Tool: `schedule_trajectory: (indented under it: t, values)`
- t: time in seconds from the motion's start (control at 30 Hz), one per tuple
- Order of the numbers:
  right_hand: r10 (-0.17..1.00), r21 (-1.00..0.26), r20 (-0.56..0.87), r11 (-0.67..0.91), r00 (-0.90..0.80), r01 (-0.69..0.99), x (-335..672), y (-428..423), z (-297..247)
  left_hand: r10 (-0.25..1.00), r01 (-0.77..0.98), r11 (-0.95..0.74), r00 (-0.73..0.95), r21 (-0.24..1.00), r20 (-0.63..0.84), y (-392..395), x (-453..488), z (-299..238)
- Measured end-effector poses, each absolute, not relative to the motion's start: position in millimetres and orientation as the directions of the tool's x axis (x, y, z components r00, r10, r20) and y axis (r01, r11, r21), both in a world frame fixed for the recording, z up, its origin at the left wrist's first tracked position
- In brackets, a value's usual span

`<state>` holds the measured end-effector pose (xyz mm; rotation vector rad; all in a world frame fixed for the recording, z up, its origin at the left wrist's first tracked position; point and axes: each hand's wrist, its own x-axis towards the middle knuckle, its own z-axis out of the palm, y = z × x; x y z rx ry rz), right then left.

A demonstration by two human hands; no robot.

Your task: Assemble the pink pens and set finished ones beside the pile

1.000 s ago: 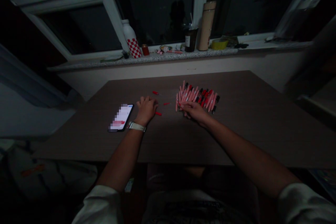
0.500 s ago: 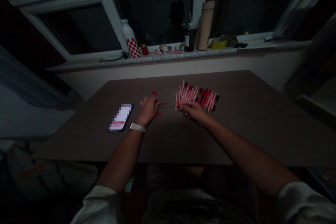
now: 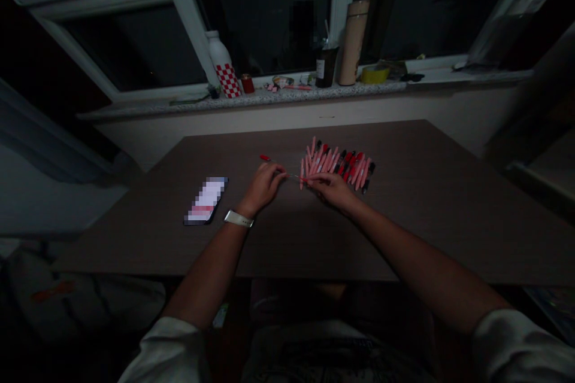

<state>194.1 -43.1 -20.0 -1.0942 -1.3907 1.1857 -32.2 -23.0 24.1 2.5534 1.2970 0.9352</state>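
Observation:
My right hand [image 3: 335,190] pinches a thin red stick [image 3: 305,179] at the left edge of the pens. A fine pale length [image 3: 293,176] runs from it to the fingertips of my left hand [image 3: 264,187], which are pressed together. Whether this is one piece or two meeting end to end is too small to tell. Behind my left hand lies a small red piece [image 3: 265,158] with a thin tip. Several pink pens [image 3: 321,160], some with red or black ends, lie in a close row just beyond my right hand.
A lit phone [image 3: 206,200] lies on the brown table [image 3: 287,239] left of my left hand. Along the windowsill [image 3: 278,100] stand a white bottle with red checks [image 3: 224,69], a dark cup [image 3: 324,69], a tan flask [image 3: 354,45] and a yellow tape roll [image 3: 375,75].
My left hand has moved right, its fingertips now at the thin pale length by my right hand. Two red pieces near it are no longer visible. My right hand has barely moved.

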Motion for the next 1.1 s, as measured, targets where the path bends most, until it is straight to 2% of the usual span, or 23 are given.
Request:
schedule_trajectory:
  t: [0.63, 0.83, 1.1]
  values:
    - [0.957, -0.939, 0.258, 0.281, -0.133, 0.200, 198.1, -38.9, -27.7, 0.730, 0.664, -0.671, 0.517, 0.329, 0.447, -27.1, -30.4, 27.1]
    - [0.962, -0.945, 0.234, 0.259, -0.140, 0.200, 196.2, -43.5, -21.3, 0.693, 0.631, -0.710, 0.544, 0.315, 0.473, -27.8, -28.9, 23.7]
    - [0.965, -0.958, 0.213, 0.237, -0.151, 0.164, 195.9, -42.1, -21.8, 0.731, 0.639, -0.672, 0.494, 0.374, 0.470, -25.9, -29.4, 27.7]
